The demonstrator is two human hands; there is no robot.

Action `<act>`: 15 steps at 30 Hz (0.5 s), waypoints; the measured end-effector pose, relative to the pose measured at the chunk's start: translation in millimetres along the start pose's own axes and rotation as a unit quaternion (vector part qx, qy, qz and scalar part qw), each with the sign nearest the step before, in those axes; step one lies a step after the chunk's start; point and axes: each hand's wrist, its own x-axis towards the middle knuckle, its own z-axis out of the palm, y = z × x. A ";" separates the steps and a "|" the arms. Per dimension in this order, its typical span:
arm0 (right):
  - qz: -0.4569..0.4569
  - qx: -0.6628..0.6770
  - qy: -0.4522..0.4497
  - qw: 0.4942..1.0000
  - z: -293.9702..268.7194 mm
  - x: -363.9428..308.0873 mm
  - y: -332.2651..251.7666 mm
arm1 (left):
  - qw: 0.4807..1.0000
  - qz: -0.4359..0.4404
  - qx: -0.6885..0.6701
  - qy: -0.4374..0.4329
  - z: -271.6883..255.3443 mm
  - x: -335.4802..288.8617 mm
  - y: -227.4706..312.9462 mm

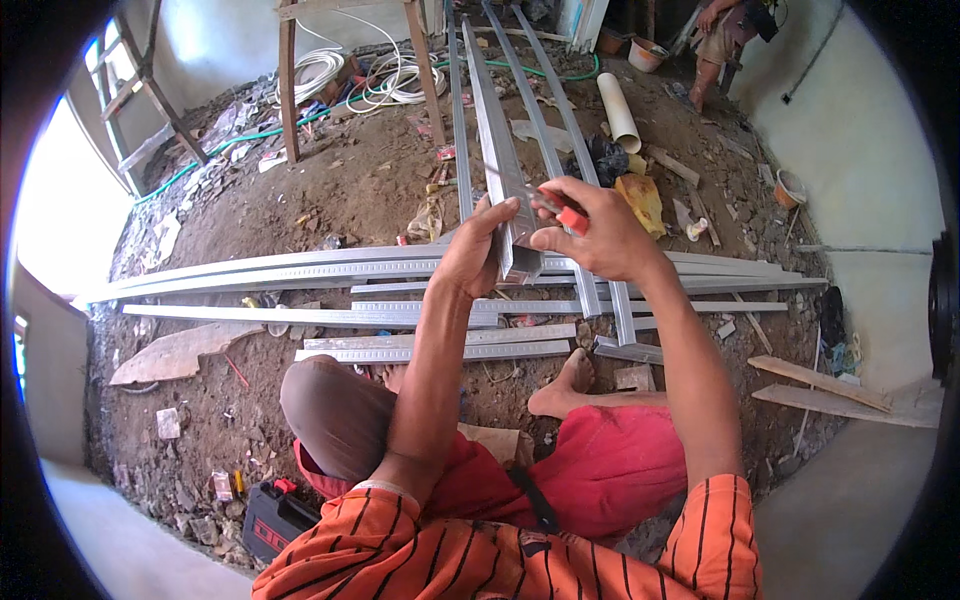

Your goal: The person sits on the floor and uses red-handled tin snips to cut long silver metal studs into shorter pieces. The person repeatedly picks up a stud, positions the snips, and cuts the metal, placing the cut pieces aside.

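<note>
A long silver metal channel (490,120) stretches away from me with its near end raised. My left hand (473,245) is closed round that near end, thumb along the upper edge. Over the same end, my right hand (605,230) grips a red-handled tool (573,220). A thin part of the tool reaches out to the left across the channel; blur and my fingers hide its exact kind. More metal channels (535,115) lie lengthwise to the right of the held one. Others, some with punched slots, lie crosswise (300,268) before my feet.
Coiled white cable (400,80) and a green hose (190,168) lie at the far left near a wooden stand (288,90). A cream pipe (617,112) and a bucket (647,55) are at the far right, near another person (715,50). A black case (275,520) is at near left.
</note>
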 end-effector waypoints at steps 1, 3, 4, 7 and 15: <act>0.003 0.010 0.018 1.000 -3.2 -3.8 -0.6 | 1.000 -0.008 -0.020 0.003 -1.7 0.3 1.2; 0.020 0.072 0.048 0.996 -8.5 -12.9 -6.7 | 0.998 -0.028 -0.040 0.026 -1.6 -1.7 7.3; 0.026 0.085 0.062 0.994 -6.7 -17.6 -5.9 | 0.998 -0.026 -0.039 0.030 -6.3 -0.8 5.7; 0.049 0.110 0.109 0.987 -0.1 -36.6 6.8 | 0.998 -0.043 -0.026 0.046 -8.1 4.3 -4.5; 0.108 0.135 0.132 0.976 36.1 -73.2 36.3 | 0.991 -0.056 -0.120 -0.007 -10.2 7.8 -19.5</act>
